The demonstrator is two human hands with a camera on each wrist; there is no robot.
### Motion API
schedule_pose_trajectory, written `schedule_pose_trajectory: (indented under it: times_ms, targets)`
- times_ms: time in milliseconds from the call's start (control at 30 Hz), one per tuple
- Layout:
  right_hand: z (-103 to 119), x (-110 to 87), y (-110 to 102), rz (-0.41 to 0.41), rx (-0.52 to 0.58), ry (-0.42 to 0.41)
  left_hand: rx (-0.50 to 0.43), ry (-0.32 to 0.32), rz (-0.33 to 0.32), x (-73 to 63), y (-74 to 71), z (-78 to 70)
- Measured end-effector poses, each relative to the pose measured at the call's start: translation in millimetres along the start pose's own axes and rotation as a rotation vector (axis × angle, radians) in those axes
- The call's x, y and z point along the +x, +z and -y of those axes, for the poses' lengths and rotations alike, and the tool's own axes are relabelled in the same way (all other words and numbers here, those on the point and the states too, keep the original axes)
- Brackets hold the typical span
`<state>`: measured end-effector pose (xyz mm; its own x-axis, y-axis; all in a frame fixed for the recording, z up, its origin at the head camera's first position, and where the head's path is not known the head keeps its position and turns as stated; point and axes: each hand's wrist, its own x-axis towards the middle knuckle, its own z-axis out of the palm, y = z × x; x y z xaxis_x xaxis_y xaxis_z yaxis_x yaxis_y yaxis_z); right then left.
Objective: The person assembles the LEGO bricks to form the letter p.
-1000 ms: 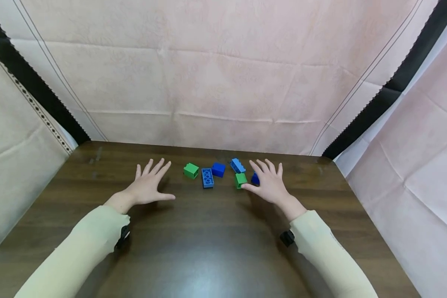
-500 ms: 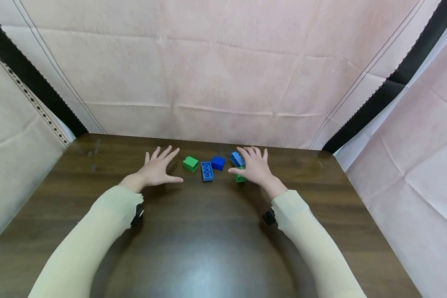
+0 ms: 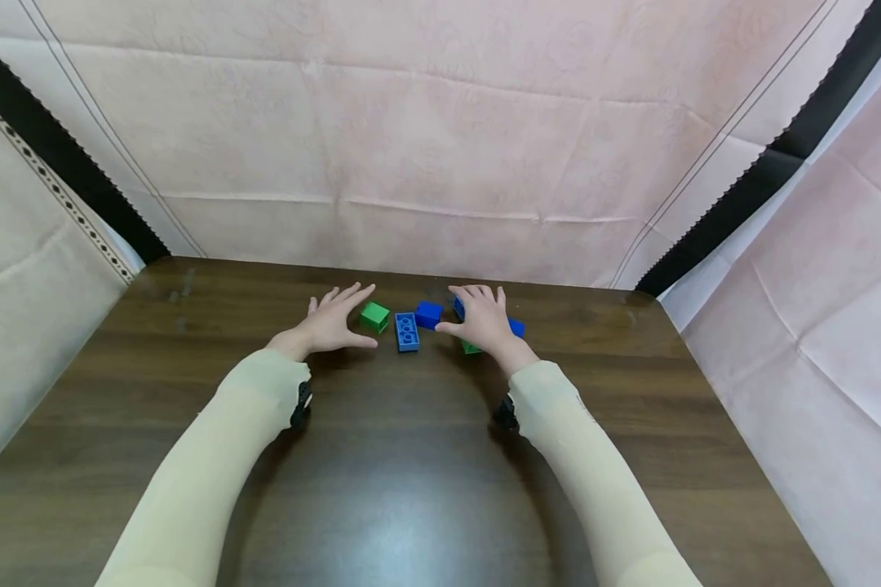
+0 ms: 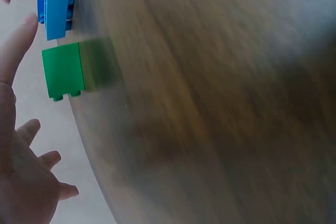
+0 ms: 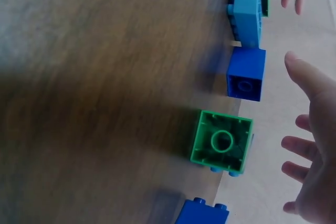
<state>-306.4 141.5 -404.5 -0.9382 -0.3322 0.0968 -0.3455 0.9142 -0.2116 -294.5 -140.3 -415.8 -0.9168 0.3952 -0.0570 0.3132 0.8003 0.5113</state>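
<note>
My left hand (image 3: 330,324) has its fingers spread, just left of a green toy brick (image 3: 374,316). In the left wrist view that green brick (image 4: 63,70) shows beside the hand, with nothing between thumb and fingers. My right hand (image 3: 482,318), fingers extended, is over the right-hand bricks and holds nothing. It partly covers a second green brick (image 3: 471,347) and a light blue brick (image 3: 458,306). The right wrist view shows that green brick's hollow underside (image 5: 222,141). Between the hands lie a light blue brick (image 3: 407,333), studs facing the camera, and a dark blue brick (image 3: 429,315).
Another dark blue brick (image 3: 516,327) lies just right of the right hand. The bricks sit toward the far edge of a brown wooden table (image 3: 382,456). Pale cloth (image 3: 426,155) hangs behind it and at both sides. Each wrist carries a small black camera.
Both hands have moved inward toward the bricks, the left one rightward and the right one leftward. The rightmost dark blue brick shows again to the right of the right hand. The bricks stay put.
</note>
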Motion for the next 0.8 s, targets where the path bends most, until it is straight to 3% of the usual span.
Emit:
schedule_pose_trajectory:
  times_ms: [367, 633, 800]
  targets:
    - [14.7, 16.8, 15.5, 0.079, -0.063, 0.0, 0.008, -0.01, 0.022, 9.6, 6.0, -5.2]
    - [18.8, 19.5, 23.4, 0.096, -0.045, 0.015, 0.012, -0.017, 0.041, 11.3, 10.5, 0.6]
    - [23.7, 21.7, 27.2, 0.096, -0.059, 0.01, -0.014, -0.01, 0.01, 10.1, 10.5, 4.1]
